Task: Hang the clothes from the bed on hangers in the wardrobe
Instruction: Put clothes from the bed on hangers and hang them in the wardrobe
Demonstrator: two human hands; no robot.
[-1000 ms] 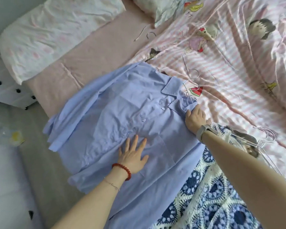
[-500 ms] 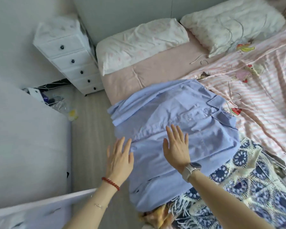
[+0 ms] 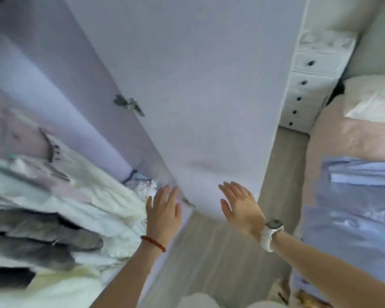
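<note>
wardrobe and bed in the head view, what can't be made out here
- Wardrobe rail and hangers: cut off by the top and left edges, head view; only the blurred hanging clothes show.
- Blue shirt on the bed: its collar end runs past the right edge.
- Left hand: motion blur hides whether its fingers touch the wardrobe door.
- Right hand: open, but contact with the door is unclear.

I see both forearms bare, without sleeves. On the left wrist sits a thin bracelet of red round beads (image 3: 153,243). On the right wrist sits a smartwatch with dark square face and white rubber strap (image 3: 272,233). I see no rings on the hands.
</note>
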